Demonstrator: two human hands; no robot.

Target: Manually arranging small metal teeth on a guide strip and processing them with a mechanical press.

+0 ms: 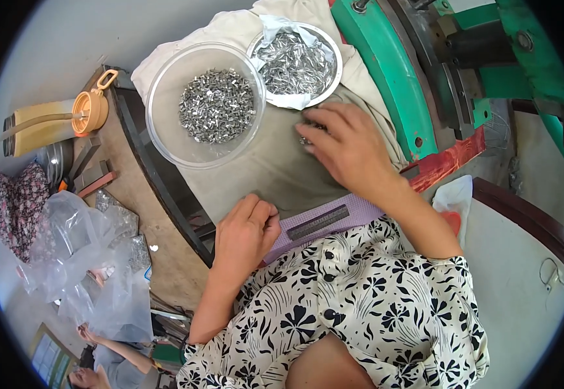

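Observation:
My right hand [350, 142] is bent over the grey-brown cloth [275, 149], its fingers curled around some small metal pieces [309, 133]. Just beyond it, a white bowl [337, 68] lined with white plastic is filled with thin shiny metal pieces [295, 61]. To the left of that, a large clear plastic bowl [159, 123] contains many short silvery metal pieces [217, 104]. My left hand [246, 227] rests at the cloth's near edge with its fingers closed; what they hold, if anything, is hidden. A purple strip with a dark slotted inset [317, 222] lies between my hands, close to my body.
A green machine [385, 71] stands on the right. On the wooden bench [172, 253] at left are clear plastic bags [94, 259], metal blocks [94, 175] and a yellow bottle with an orange lid [91, 111]. Another person [116, 363] is at the lower left.

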